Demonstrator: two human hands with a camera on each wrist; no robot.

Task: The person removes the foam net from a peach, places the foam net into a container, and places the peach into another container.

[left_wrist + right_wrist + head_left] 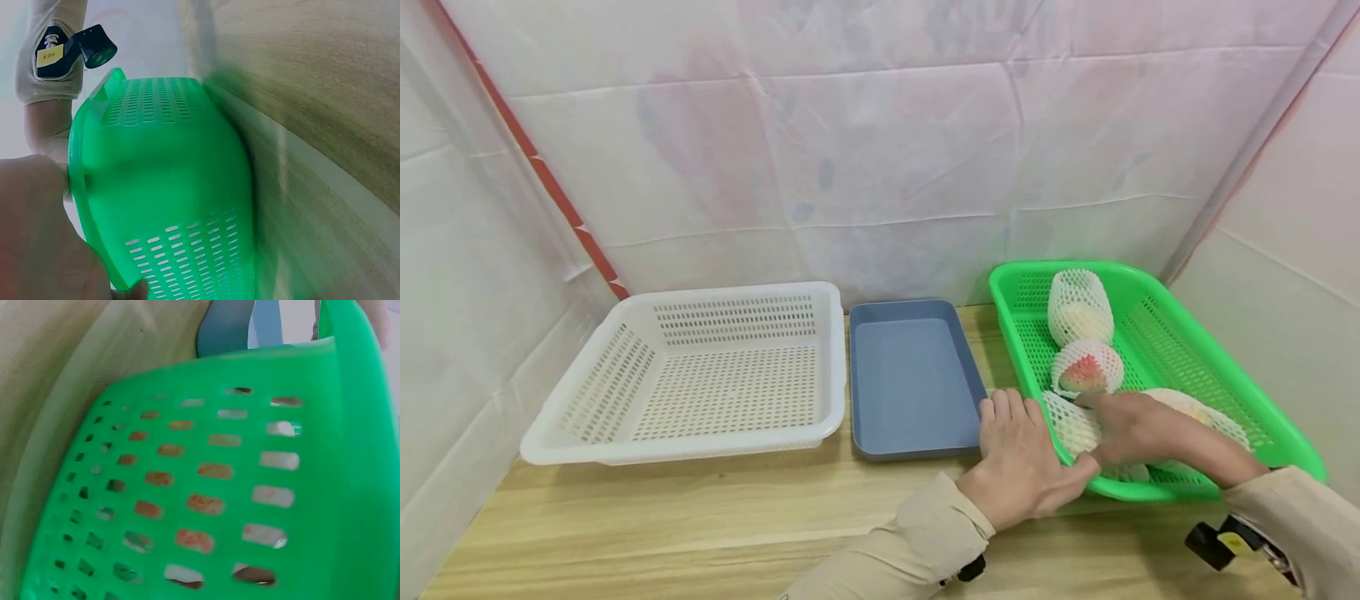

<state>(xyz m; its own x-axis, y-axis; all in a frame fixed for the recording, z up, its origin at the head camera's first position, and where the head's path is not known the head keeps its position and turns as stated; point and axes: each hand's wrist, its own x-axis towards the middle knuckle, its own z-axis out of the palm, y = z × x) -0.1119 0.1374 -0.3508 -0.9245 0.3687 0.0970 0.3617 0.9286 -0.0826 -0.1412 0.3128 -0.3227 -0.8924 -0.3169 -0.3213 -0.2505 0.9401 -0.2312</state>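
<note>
In the head view, my left hand (1018, 462) holds the front left corner of a green plastic basket (1217, 333). Its fingers bend over the outside of the rim and the thumb lies along the front edge. Inside the basket, my right hand (1138, 429), slightly blurred, grips a fruit in a white foam net (1071, 423) by the left wall. Beyond it lie a red-blushed fruit in a net (1086, 368) and a paler netted fruit (1080, 312). Another netted fruit (1195, 408) is partly hidden behind the right hand. Through the holes, the right wrist view shows reddish fruit (203, 504).
A shallow blue-grey tray (917, 379) stands left of the green basket, close to my left hand. Farther left is a white slotted basket (730, 392). All stand on a wood-grain table (700, 525), with pale cloth walls (887, 167) behind and at both sides.
</note>
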